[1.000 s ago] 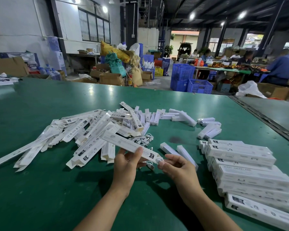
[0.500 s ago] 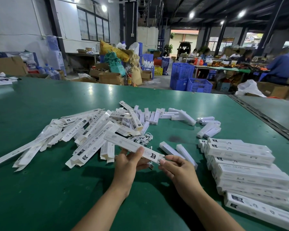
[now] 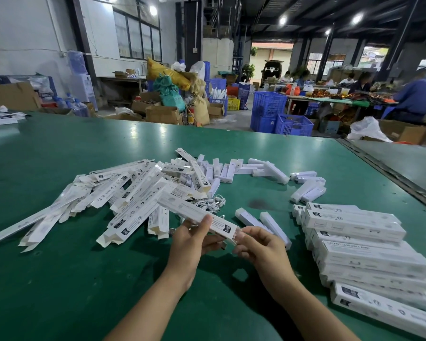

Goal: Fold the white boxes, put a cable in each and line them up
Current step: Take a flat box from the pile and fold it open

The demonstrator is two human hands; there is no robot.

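Note:
A long white box hangs slanted above the green table. My left hand grips it near the middle, thumb on top. My right hand pinches its near right end at the flap. A cable plug shows just under the box between my hands. Flat unfolded boxes lie in a heap to the left. Coiled white cables sit behind the held box. Finished boxes lie side by side in a row on the right.
Small white inner boxes are scattered across the middle of the table, two more right behind my right hand. A metal rail runs along the table's right side. Crates, cartons and seated people fill the hall beyond.
My right fingers have closed over the box's end, covering the flap. Both hands and the box have barely shifted otherwise.

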